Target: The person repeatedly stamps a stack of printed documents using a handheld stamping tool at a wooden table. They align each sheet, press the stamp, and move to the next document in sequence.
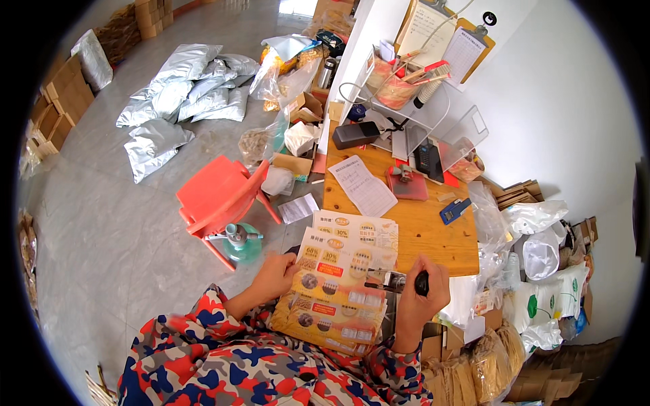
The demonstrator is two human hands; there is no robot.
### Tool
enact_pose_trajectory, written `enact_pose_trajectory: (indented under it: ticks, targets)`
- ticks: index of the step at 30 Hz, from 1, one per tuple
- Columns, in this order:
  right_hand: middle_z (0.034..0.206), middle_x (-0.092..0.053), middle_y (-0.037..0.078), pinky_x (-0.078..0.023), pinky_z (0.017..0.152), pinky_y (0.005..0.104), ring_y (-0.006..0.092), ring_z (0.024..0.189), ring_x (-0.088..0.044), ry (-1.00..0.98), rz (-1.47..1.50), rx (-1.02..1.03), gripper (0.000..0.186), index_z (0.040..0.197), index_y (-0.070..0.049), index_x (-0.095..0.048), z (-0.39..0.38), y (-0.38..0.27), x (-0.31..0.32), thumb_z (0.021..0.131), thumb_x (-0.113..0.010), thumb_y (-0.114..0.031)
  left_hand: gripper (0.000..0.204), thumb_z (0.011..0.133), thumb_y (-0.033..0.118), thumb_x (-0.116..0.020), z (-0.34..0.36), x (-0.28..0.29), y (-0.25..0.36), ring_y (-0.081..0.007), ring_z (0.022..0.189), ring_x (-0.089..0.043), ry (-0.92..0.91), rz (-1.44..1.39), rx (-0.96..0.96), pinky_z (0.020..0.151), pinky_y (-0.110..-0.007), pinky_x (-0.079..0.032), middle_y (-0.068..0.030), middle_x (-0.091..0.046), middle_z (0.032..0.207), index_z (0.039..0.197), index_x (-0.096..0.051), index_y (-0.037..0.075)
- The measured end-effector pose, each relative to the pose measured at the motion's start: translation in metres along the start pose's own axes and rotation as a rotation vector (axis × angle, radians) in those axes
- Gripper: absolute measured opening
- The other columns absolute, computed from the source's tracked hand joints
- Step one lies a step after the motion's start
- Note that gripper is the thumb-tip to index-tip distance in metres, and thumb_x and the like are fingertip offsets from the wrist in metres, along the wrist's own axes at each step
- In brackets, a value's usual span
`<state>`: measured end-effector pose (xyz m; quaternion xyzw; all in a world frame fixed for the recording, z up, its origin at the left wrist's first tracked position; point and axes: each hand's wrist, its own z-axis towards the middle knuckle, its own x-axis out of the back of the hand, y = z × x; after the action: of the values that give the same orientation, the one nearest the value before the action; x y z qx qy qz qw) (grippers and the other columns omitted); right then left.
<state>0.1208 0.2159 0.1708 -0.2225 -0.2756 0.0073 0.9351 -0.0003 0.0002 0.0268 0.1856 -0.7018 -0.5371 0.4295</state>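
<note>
A stack of flat yellow printed packaging bags (344, 276) lies in front of me, overlapping the near left corner of the wooden table (433, 237). My left hand (276, 276) is closed on the left edge of the stack, its thumb on top. My right hand (421, 296) is wrapped round the black handle of a metal hand device (386, 279), which rests against the right side of the bags. The device's underside is hidden, so I cannot tell its exact kind.
On the table are a written sheet (361, 185), a red ink pad box (408, 184), a blue device (455, 211) and a black speaker-like box (355, 134). A red chair (218, 193) and a green-bottomed sprayer (240, 245) stand left. Silver bags (186, 88) are piled on the floor.
</note>
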Motion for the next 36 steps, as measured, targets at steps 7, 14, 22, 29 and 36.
enact_pose_trajectory:
  ticks: [7,14,22,29,36]
  targets:
    - [0.078,-0.058,0.011,-0.043,0.062,0.0379,0.0278,0.071,-0.056,-0.071,0.045,0.067,0.025,0.101,-0.003,-0.071,0.023,0.012,-0.038,0.078,-0.070,0.007,0.013,0.091,0.005,-0.058,-0.049,-0.006,-0.025,-0.0123,0.047,-0.059,-0.253,-0.154,0.284,0.043,-0.028,-0.043,-0.0057,-0.061,0.060,0.081,-0.057,-0.003]
    - [0.081,-0.058,0.009,-0.045,0.064,0.0394,0.0290,0.071,-0.054,-0.116,0.050,0.200,0.024,0.103,-0.007,-0.069,0.039,0.027,-0.118,0.080,-0.070,0.000,0.015,0.087,0.011,-0.063,-0.063,-0.009,-0.021,-0.0136,0.046,-0.062,-0.348,-0.059,0.273,0.044,-0.026,-0.048,-0.0089,-0.065,0.061,0.081,-0.060,-0.003]
    - [0.080,-0.055,0.012,-0.046,0.064,0.0407,0.0304,0.073,-0.057,-0.186,0.069,0.117,0.018,0.101,-0.003,-0.067,0.018,0.028,-0.151,0.083,-0.068,0.001,0.021,0.091,0.013,-0.066,-0.052,-0.008,-0.030,-0.0096,0.055,-0.062,-0.438,-0.089,0.355,0.052,-0.025,-0.047,-0.0098,-0.069,0.067,0.101,-0.066,-0.005]
    - [0.081,-0.056,0.011,-0.045,0.067,0.0406,0.0307,0.076,-0.056,-0.169,0.086,0.152,0.023,0.104,-0.004,-0.068,0.008,0.041,-0.163,0.082,-0.067,0.002,0.030,0.088,0.016,-0.065,-0.056,-0.033,-0.045,-0.0347,0.074,-0.067,-0.257,-0.131,0.132,0.064,-0.043,-0.050,-0.0200,-0.069,0.083,0.113,-0.062,-0.001]
    - [0.078,-0.057,0.011,-0.043,0.068,0.0399,0.0291,0.072,-0.054,0.097,0.053,0.184,0.026,0.104,-0.003,-0.069,0.054,0.004,-0.086,0.080,-0.068,0.006,0.019,0.090,0.016,-0.068,-0.038,0.021,0.036,-0.0154,0.065,-0.062,-0.107,0.221,0.092,0.057,-0.030,-0.048,-0.0102,-0.066,0.076,0.098,-0.063,-0.001]
